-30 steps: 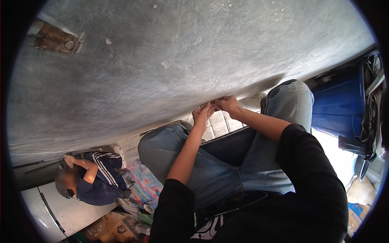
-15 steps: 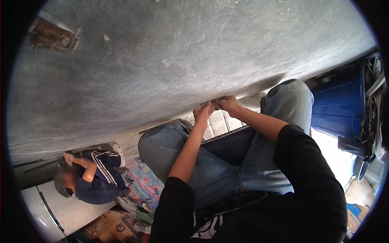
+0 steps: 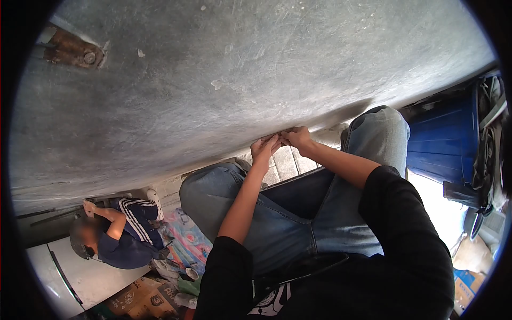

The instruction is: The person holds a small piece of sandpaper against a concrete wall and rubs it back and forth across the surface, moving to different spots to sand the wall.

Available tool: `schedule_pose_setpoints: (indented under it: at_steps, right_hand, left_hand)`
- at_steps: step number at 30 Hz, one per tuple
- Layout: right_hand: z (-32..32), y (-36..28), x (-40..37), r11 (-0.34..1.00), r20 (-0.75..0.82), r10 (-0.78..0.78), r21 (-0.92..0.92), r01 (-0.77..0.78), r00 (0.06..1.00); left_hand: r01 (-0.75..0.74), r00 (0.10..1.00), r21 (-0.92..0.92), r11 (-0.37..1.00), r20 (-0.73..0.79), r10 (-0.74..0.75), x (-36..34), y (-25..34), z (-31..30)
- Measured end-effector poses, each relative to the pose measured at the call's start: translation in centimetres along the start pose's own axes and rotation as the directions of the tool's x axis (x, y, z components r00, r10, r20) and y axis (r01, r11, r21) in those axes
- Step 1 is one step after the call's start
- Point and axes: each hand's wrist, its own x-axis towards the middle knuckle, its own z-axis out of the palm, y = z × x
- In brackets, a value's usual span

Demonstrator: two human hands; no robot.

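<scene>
A broad grey scuffed panel (image 3: 213,85) fills the upper part of the head view. At its lower edge, between my knees, my two hands are close together and touching. My left hand (image 3: 263,150) is closed, its fingers bent toward the panel's edge. Beside it, my right hand (image 3: 297,138) is also closed, its fingertips meeting those of the left. Whatever lies between the fingers is too small and hidden to make out. Both forearms stretch forward over my jeans (image 3: 288,234).
A rusty metal bracket (image 3: 72,49) sits on the panel at upper left. Another person (image 3: 125,245) crouches at lower left by a white cabinet (image 3: 48,277), near a colourful cloth (image 3: 186,234) and cardboard boxes (image 3: 144,298). At right stands a blue bin (image 3: 442,138).
My hands keep nearly the same pose at the panel's edge, shifted very slightly left in view. The other person has barely moved.
</scene>
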Motion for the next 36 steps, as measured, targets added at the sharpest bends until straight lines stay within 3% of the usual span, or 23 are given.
schedule_pose_setpoints:
  at_steps: [3, 9, 18, 24, 28, 32, 34, 36]
  right_hand:
    - [0.0, 0.0, 0.1, 0.998, -0.007, -0.016, -0.067, 0.015, 1.000]
    - [0.1, 0.1, 0.4, 0.995, -0.027, 0.014, -0.099, -0.017, 1.000]
    - [0.1, -1.0, -0.7, 0.997, 0.013, -0.015, -0.071, 0.016, 1.000]
    - [0.3, -0.5, 0.3, 0.992, -0.023, 0.023, -0.125, -0.026, 0.999]
    - [0.5, -2.1, -1.2, 0.993, 0.002, 0.030, -0.112, -0.030, 1.000]
    - [0.0, 0.7, 1.3, 0.995, 0.021, 0.012, -0.100, -0.010, 1.000]
    - [0.2, 2.0, 2.1, 0.990, -0.085, -0.033, -0.137, 0.021, 0.996]
    - [0.7, 1.0, 1.0, 0.991, -0.082, -0.027, -0.132, 0.016, 0.996]
  left_hand:
    - [0.035, 0.999, -0.108, 0.994, -0.014, -0.036, -0.3, 0.1, 0.5]
    - [0.080, 0.988, -0.123, 0.989, -0.120, -0.095, 0.7, -0.7, 0.5]
    - [0.073, 0.995, -0.081, 0.994, -0.056, -0.078, -0.1, 0.8, 0.5]
    - [0.061, 0.989, -0.111, 0.992, -0.129, -0.075, -0.2, 0.7, 1.0]
    - [0.072, 0.992, -0.126, 0.989, -0.089, -0.084, -0.6, 1.5, 0.7]
    - [0.090, 0.990, -0.100, 0.991, -0.096, -0.100, 0.2, 0.5, 0.3]
    - [0.080, 0.991, -0.110, 0.991, -0.100, -0.091, 0.4, 0.3, 0.3]
    - [0.089, 0.984, -0.111, 0.990, -0.144, -0.105, 0.2, 0.7, 0.6]
